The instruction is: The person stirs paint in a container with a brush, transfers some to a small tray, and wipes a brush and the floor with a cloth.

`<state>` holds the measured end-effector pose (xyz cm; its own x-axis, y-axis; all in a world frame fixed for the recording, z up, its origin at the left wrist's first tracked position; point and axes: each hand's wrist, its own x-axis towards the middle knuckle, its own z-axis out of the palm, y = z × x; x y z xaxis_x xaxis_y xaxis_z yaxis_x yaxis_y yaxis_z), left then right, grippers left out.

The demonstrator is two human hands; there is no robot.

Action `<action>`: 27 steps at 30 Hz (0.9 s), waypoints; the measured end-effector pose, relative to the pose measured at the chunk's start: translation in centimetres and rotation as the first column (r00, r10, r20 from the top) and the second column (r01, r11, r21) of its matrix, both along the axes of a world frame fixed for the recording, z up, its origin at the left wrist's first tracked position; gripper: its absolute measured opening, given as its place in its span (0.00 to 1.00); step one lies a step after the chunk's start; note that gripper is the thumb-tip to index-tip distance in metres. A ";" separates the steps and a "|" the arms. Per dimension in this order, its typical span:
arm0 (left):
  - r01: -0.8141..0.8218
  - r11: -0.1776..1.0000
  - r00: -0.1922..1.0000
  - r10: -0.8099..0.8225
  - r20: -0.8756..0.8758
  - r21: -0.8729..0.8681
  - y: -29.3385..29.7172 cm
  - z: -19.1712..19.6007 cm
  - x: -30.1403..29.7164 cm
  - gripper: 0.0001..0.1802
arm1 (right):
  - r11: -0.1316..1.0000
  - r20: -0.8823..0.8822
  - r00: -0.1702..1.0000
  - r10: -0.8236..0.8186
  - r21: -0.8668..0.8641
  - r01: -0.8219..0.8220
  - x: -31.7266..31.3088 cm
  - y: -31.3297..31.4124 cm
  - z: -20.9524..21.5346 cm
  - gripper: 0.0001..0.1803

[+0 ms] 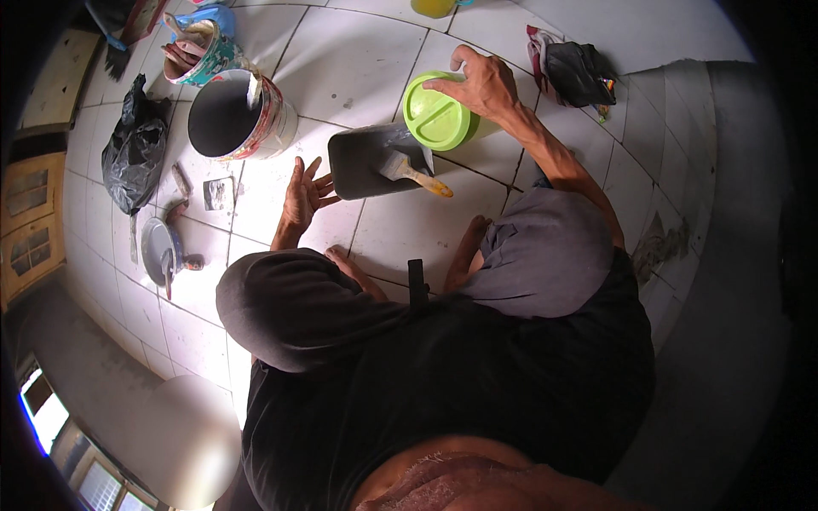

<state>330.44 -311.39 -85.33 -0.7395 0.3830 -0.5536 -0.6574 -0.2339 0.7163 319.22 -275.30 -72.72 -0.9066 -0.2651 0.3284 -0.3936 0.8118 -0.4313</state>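
Tub with a green lid [438,111] is sited at the far right corner of the tray, beyond the person's feet. Lid is on; whether it is pressed down fully, and whether the tub is tilted, cannot be told. Right hand [490,85] is at the far edge of the lid, thumb over the rim and index finger bent, in a loose curl; firmness of grip cannot be confirmed.

Beside the tub lies a dark tray [349,170], with a paintbrush [416,174] resting in it, bristles inside and yellow handle out over the near edge. Left hand [302,196] is empty, fingers spread, just beside the tray's left side; contact with the tray not established.

Status, as judged: tray and brush are set out and within reach; tub is not open, and the brush is in neither hand. Whether the tray holds any liquid cannot be determined.

Farther left stands an uncovered bucket [285,123], its inside dark. Past it is a smaller pail [220,60] filled with tools. Black plastic bag [136,153] and a bowl [153,243] with a tool in it lie at far left. Crumpled packaging [579,75] lies right of the right hand.
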 end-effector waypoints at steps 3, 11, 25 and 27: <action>0.006 1.000 1.000 -0.006 -0.002 -0.011 -0.1 -0.1 0.0 0.63 | 0.999 0.018 1.000 -0.013 0.029 0.013 0.1 -0.3 0.3 0.30; 0.003 1.000 1.000 -0.004 -0.002 -0.018 0.2 0.5 -0.1 0.63 | 0.997 0.025 0.999 -0.022 0.072 0.020 0.0 -0.2 0.6 0.31; -0.007 1.000 1.000 0.007 0.001 -0.016 0.1 0.4 0.1 0.64 | 0.998 -0.003 0.999 -0.043 0.052 0.043 0.2 0.2 0.2 0.30; -0.019 1.000 1.000 0.019 0.009 -0.007 0.1 0.3 0.1 0.64 | 0.999 0.001 0.999 -0.038 0.014 0.038 0.2 0.8 0.3 0.28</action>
